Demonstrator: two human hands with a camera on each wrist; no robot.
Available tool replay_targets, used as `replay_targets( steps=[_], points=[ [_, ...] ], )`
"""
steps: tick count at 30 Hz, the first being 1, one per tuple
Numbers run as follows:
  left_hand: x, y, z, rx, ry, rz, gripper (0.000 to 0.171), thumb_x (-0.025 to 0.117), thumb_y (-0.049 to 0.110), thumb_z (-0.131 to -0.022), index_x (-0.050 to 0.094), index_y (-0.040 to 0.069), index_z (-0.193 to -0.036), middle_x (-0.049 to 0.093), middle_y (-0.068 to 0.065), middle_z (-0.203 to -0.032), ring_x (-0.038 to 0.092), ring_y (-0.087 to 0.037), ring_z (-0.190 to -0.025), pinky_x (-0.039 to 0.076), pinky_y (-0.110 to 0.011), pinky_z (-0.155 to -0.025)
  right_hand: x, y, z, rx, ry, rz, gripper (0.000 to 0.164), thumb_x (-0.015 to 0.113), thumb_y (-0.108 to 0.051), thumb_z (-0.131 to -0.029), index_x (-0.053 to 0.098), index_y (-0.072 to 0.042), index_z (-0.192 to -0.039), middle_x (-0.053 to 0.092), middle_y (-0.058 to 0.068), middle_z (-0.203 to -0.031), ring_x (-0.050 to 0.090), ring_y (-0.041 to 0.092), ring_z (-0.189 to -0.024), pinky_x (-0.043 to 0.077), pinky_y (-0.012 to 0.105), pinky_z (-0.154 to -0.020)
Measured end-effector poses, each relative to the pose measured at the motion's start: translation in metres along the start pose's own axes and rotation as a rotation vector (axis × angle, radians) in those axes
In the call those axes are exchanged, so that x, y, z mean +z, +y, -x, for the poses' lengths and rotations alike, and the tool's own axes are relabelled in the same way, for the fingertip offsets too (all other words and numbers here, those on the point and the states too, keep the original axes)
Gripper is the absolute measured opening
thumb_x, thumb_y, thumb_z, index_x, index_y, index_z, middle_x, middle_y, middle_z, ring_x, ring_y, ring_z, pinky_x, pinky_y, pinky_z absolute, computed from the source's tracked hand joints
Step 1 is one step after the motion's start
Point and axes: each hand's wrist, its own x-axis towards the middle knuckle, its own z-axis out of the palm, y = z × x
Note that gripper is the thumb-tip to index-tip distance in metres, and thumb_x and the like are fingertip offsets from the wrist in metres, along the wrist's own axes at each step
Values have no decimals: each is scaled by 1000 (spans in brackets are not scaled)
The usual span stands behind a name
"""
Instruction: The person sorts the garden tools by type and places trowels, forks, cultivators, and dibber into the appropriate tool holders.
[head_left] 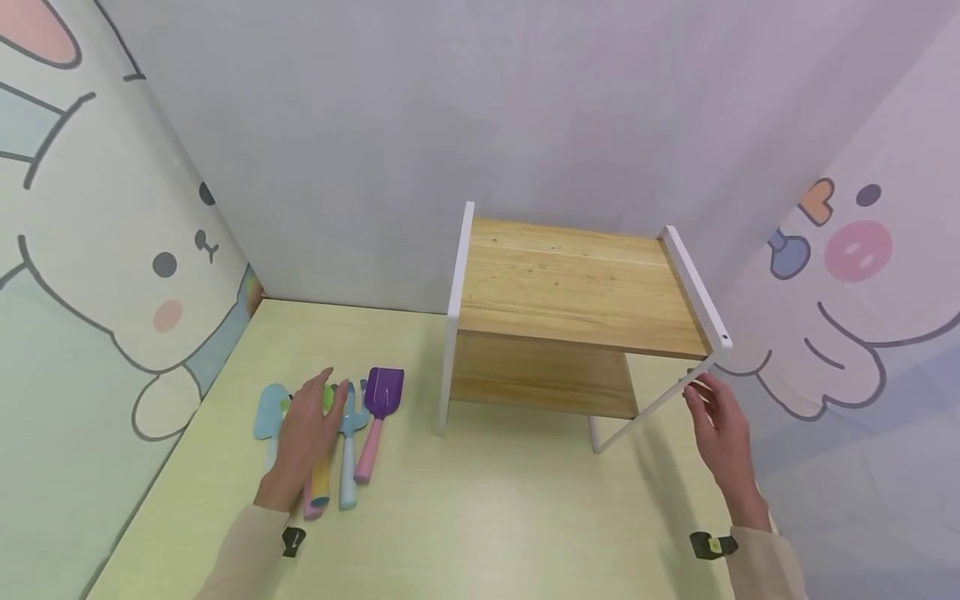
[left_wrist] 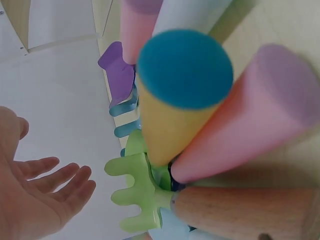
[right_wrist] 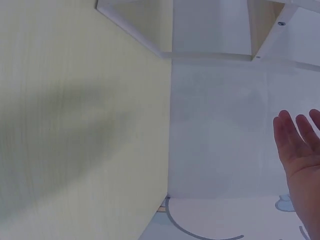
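Observation:
My left hand [head_left: 303, 437] is over a group of small garden tools, fingers loosely extended and holding nothing. Under and around it lie a light-blue spade [head_left: 267, 413], a light-blue fork [head_left: 348, 458] and a purple shovel [head_left: 384, 390] with a pink handle. The left wrist view shows a green rake [left_wrist: 135, 182] close to the fingertips, plus a yellow handle [left_wrist: 172, 125] with a blue end, a pink handle [left_wrist: 250, 115] and a brown handle [left_wrist: 245, 212]. My right hand [head_left: 723, 433], also empty with relaxed fingers, is beside the right frame of a two-tier shelf [head_left: 577, 292].
The shelf has wooden boards and white metal side frames, standing towards the back of the pale table [head_left: 480, 517]. A grey-white curtain [head_left: 360, 150] closes off the back. Cartoon-printed panels [head_left: 847, 300] flank both sides.

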Motion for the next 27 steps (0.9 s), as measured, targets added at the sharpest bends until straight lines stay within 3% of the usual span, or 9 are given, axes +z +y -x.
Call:
replay_targets(
  steps=[3,12,15,19,27],
  points=[
    [1,2,5,-26,-20,43,65,39,47,-111,39,-3,-154,46,-31,-149,46,-50,-134,39,-66,-109,0,-6,-1,-15,-7,-66,35,58,18,-96,56,15,-130,63,-12,-123,63,-3,-111,50,9,-92],
    [10,1,18,-93,-30,171,65,41,47,-110,42,-3,-151,56,-26,-140,61,-41,-119,54,-56,-96,1,-20,-2,13,-69,-314,33,50,17,-100,53,18,-133,69,10,-124,69,14,-110,56,25,-93],
    [14,0,23,-93,-28,194,63,42,46,-110,45,-4,-150,60,-27,-134,63,-43,-117,56,-55,-94,2,-26,-2,29,-85,-405,32,49,15,-101,52,20,-133,67,20,-125,69,20,-112,56,28,-94],
    [19,0,29,-109,-37,227,62,42,45,-110,47,-3,-148,62,-29,-131,65,-46,-115,56,-56,-94,4,-32,-2,6,-111,-482,32,46,15,-102,49,22,-133,66,20,-127,69,21,-113,56,27,-95],
    [32,0,36,-155,-104,185,60,43,47,-110,53,-1,-145,65,-26,-130,67,-41,-112,56,-54,-94,6,-43,-3,-75,-166,-594,33,41,18,-102,45,24,-134,64,24,-131,69,24,-116,55,28,-97]
  ],
)
